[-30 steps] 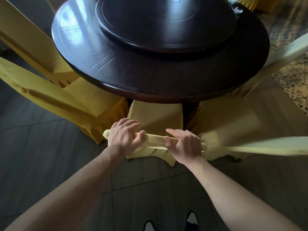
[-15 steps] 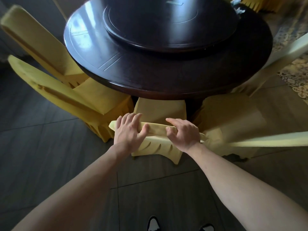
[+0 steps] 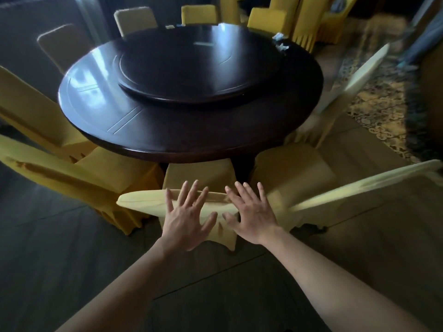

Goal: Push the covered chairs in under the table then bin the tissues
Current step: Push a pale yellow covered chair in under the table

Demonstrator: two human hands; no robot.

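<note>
A yellow-covered chair stands right in front of me, its seat part way under the round dark table. My left hand and my right hand hover over the top of its backrest with fingers spread, holding nothing. Crumpled white tissues lie near the table's far right rim. Another covered chair sits to the right with its seat out from the table, and two more covered chairs stand at the left.
A dark turntable sits raised on the table's middle. Several more yellow chairs ring the far side. A patterned carpet lies at the right, dark floor tiles under me.
Both hands were gripping the chair's backrest top and pushing it towards the table; now they have let go and opened. The view has tilted up to show the table's far side.
</note>
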